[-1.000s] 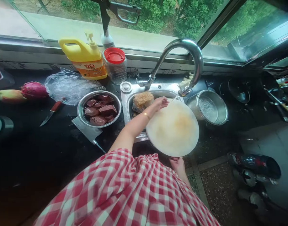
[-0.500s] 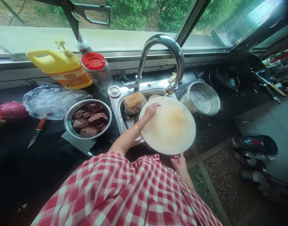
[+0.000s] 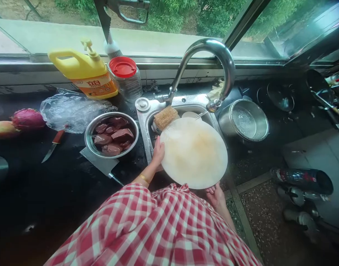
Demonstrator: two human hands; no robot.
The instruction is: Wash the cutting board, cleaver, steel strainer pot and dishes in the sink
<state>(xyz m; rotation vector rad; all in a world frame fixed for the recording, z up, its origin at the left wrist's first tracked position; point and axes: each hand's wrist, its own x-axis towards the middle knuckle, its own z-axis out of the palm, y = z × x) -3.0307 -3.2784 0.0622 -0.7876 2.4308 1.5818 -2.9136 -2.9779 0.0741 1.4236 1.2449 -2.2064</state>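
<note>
Your left hand (image 3: 158, 151) clasped the round white board (image 3: 194, 153) by its left rim, and your right hand (image 3: 217, 196) gripped the near right edge, fingers curled! The board sat over the front of the sink (image 3: 143, 127), below the faucet (image 3: 208, 44), a thin stream of water (image 3: 201, 115) meeting its far edge, tan scrubber (image 3: 165, 117) just behind

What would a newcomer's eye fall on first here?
First, the big pale round board over the front of the sink, with the left hand at its left edge and the right hand at its near edge. Next, the metal bowl of dark red meat, left of the sink. Then the yellow jug behind that bowl.
</note>
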